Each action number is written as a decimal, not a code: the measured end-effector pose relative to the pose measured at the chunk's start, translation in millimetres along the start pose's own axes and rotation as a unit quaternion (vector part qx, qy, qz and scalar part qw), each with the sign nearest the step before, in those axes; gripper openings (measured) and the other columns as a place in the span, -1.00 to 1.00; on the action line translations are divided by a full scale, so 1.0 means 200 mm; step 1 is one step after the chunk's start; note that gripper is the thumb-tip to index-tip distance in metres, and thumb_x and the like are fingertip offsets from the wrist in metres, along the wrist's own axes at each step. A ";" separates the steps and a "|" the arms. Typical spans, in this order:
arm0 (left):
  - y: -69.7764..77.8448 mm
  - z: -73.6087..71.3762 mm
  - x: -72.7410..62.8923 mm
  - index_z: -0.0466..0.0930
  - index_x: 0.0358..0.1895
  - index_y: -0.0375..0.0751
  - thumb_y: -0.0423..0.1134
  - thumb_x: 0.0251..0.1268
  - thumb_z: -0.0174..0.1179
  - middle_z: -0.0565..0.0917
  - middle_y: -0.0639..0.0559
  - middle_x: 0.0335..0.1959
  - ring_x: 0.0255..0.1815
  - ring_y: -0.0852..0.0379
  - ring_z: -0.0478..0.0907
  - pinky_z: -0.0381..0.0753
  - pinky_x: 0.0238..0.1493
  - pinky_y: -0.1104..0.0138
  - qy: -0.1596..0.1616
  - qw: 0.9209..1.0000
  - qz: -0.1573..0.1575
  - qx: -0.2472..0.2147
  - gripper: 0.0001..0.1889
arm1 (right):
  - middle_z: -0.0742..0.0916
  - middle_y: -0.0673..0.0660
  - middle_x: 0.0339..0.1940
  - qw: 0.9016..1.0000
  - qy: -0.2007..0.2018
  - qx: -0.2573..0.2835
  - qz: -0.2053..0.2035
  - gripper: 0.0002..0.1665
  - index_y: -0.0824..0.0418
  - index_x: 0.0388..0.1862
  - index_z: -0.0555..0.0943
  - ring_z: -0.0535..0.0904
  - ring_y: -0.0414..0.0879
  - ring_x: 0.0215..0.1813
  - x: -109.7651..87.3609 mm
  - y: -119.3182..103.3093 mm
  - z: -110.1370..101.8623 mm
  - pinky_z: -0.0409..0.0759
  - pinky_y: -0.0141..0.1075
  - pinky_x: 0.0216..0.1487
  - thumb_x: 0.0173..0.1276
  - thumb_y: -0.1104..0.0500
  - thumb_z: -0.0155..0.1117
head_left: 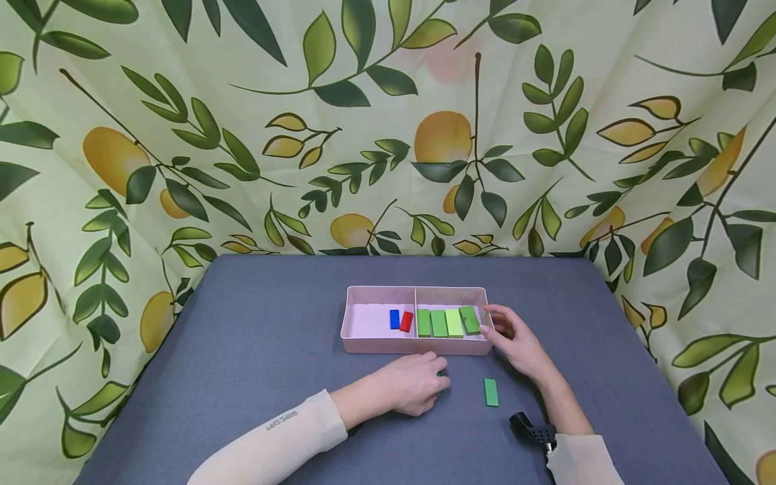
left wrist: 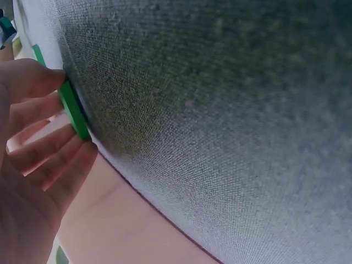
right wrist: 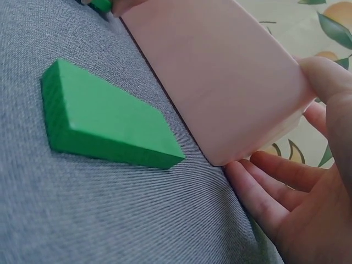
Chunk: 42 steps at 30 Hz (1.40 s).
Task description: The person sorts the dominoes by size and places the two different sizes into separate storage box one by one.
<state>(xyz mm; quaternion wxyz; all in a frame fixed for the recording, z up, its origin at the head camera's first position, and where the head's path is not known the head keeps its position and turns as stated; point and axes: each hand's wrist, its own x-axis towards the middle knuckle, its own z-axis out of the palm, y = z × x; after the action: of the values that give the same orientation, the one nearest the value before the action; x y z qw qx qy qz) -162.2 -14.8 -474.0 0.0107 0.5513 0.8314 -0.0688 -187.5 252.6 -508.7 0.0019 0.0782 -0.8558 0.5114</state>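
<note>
My left hand (head_left: 412,384) is just in front of the pink box (head_left: 388,345), pinching a green block (left wrist: 75,113) between thumb and fingertips close over the cloth. In the head view the hand hides most of that block. At the box's right end, my right hand (head_left: 518,343) grips the corner, thumb and fingers spread around the end wall. A second green block (right wrist: 110,118) lies flat on the table, between my wrists and nearer to me than the box.
A divider (head_left: 415,296) splits the box. Its left compartment holds a blue block (head_left: 395,319) and a red block (head_left: 406,322); several green blocks (head_left: 439,323) stand in a row in the right one. The grey-blue tablecloth (head_left: 273,303) runs back to a leaf-print curtain (head_left: 376,168).
</note>
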 end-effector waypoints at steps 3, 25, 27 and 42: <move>0.00 -0.01 -0.02 0.73 0.05 0.08 -0.03 0.36 0.30 0.62 0.11 -0.04 -0.12 0.20 0.46 0.54 -0.06 0.42 0.011 1.000 0.010 0.005 -0.74 | 0.52 0.41 0.34 1.000 -0.002 -0.001 0.003 -0.37 0.21 0.48 0.34 0.49 0.26 0.27 0.00 0.00 0.00 0.42 0.14 0.23 0.53 0.08 0.26; -0.11 -0.17 -0.18 0.67 -0.16 -0.04 -0.17 0.26 0.30 0.55 0.06 -0.18 -0.13 0.14 0.44 0.47 -0.03 0.40 0.121 0.993 -0.006 -0.003 -0.87 | 0.52 0.41 0.33 1.000 -0.002 0.001 0.011 -0.38 0.20 0.47 0.34 0.47 0.25 0.27 0.00 -0.01 -0.01 0.40 0.11 0.23 0.54 0.07 0.25; -0.13 -0.19 -0.19 0.66 -0.21 -0.06 -0.20 0.24 0.29 0.56 0.04 -0.18 -0.14 0.12 0.45 0.48 -0.04 0.38 0.136 0.991 -0.010 -0.003 -0.90 | 0.52 0.41 0.33 1.000 -0.004 0.000 0.010 -0.37 0.21 0.48 0.34 0.47 0.26 0.27 0.00 -0.01 0.00 0.41 0.11 0.22 0.54 0.08 0.25; -0.35 -0.25 -0.27 0.61 -0.31 -0.12 -0.36 0.06 0.31 0.59 -0.01 -0.12 -0.02 0.03 0.51 0.55 0.02 0.27 0.213 0.975 -0.062 -0.026 -0.87 | 0.53 0.40 0.33 1.000 -0.001 0.004 0.011 -0.38 0.20 0.47 0.35 0.47 0.25 0.27 0.00 -0.02 0.00 0.40 0.12 0.23 0.54 0.06 0.25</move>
<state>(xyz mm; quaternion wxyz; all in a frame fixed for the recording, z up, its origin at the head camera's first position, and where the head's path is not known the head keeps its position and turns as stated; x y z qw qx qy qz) -201.4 -84.6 -411.7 -0.1563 0.4998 0.8489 0.0714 -186.6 251.6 -505.7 -0.0046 0.0690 -0.8546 0.5147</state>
